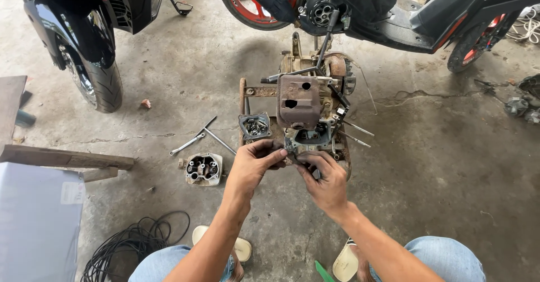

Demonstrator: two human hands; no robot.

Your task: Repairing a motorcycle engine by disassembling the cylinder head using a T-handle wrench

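A rusty small engine [306,105] stands on the concrete floor in front of me, its cylinder end open toward me with long studs sticking out. My left hand [253,167] and my right hand [323,178] meet at that open end, both pinching a small dark part [292,158] between the fingertips. What the part is I cannot make out. A detached cylinder head [203,168] lies on the floor left of my left hand. A small square cover [255,127] holding loose bits rests beside the engine.
A wrench [188,142] and a thin rod [219,141] lie left of the engine. A black motorbike [90,29] stands at top left, a red-and-black one [360,6] behind the engine. Wooden planks [67,159], a grey box [36,220] and coiled black cable [132,245] sit at left.
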